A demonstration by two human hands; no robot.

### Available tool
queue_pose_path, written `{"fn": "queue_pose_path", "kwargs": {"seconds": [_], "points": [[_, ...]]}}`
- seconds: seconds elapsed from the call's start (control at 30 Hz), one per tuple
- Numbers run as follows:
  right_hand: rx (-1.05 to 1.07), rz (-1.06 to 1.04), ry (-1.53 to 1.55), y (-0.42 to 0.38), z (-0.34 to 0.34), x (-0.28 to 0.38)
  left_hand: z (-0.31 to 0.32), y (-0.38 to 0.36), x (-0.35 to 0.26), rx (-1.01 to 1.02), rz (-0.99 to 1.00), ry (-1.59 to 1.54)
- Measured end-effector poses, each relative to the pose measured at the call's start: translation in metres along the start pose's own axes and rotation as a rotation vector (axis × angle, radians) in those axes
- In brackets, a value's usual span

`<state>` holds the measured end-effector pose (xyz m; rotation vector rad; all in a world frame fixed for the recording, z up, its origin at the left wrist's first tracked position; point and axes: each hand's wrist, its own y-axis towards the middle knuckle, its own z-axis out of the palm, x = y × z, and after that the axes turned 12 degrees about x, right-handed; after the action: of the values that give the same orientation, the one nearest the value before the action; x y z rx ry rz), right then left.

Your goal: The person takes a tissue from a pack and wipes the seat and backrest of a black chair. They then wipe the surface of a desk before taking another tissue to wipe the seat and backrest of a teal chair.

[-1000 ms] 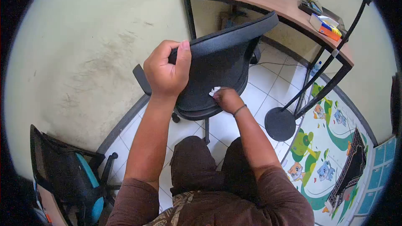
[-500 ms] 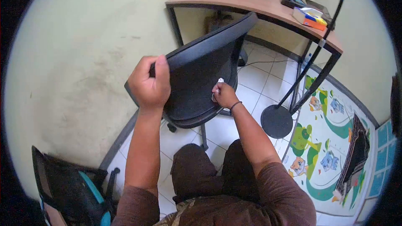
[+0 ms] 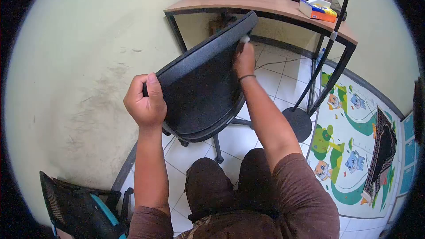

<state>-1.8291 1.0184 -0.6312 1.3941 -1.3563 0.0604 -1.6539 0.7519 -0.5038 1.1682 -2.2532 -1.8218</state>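
A black office chair [image 3: 203,84] stands in front of me, its backrest tilted toward the upper right. My left hand [image 3: 146,98] grips the left end of the backrest's top edge, thumb over it. Near the backrest's right end, my right hand [image 3: 245,59] is closed round a small white thing, perhaps a tissue or cloth [image 3: 245,39], which is blurred. A dark band circles my right wrist.
Behind the chair is a wooden desk [image 3: 248,1] with a tissue box [image 3: 318,10] and a monitor. A black pole stand [image 3: 297,125] rises at the right, beside a cartoon mat [image 3: 338,168]. A second chair [image 3: 79,208] is at lower left.
My right hand has moved up from the lower part of the backrest to its upper right end, with the white thing. My left hand still holds the backrest, which appears slightly further left.
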Motion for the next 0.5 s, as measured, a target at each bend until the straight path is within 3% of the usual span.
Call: {"fn": "queue_pose_path", "kwargs": {"seconds": [0.03, 0.1, 0.17, 0.2, 0.27, 0.3, 0.37, 0.4, 0.43, 0.5], "points": [[-0.007, -0.008, -0.001, -0.004, 0.009, -0.008, 0.001, 0.001, 0.000, -0.007, 0.007, -0.004], [0.167, 0.270, 0.092, -0.027, 0.022, -0.021, 0.002, 0.000, 0.000, 0.022, 0.020, -0.007], [0.352, 0.455, 0.105, -0.049, 0.023, -0.033, 0.002, 0.000, 0.002, 0.011, 0.034, -0.019], [0.342, 0.459, 0.105, -0.055, 0.027, -0.041, 0.001, 0.000, 0.003, 0.007, 0.043, -0.028], [0.457, 0.378, -0.138, -0.065, 0.037, -0.059, -0.004, 0.001, 0.009, 0.004, 0.045, -0.049], [0.451, 0.383, -0.140, -0.067, 0.032, -0.062, -0.007, 0.001, 0.013, -0.006, 0.041, -0.064], [0.380, 0.194, 0.015, -0.070, 0.010, -0.047, -0.015, 0.000, 0.020, 0.000, 0.042, -0.057], [0.083, -0.078, -0.002, -0.072, 0.015, -0.051, -0.022, -0.001, 0.030, 0.013, 0.034, -0.068], [0.066, -0.070, -0.006, -0.070, 0.007, -0.043, -0.026, 0.000, 0.039, 0.026, 0.031, -0.079], [-0.038, -0.300, 0.193, -0.064, -0.014, -0.015, -0.031, 0.001, 0.054, 0.013, 0.027, -0.130]]}}
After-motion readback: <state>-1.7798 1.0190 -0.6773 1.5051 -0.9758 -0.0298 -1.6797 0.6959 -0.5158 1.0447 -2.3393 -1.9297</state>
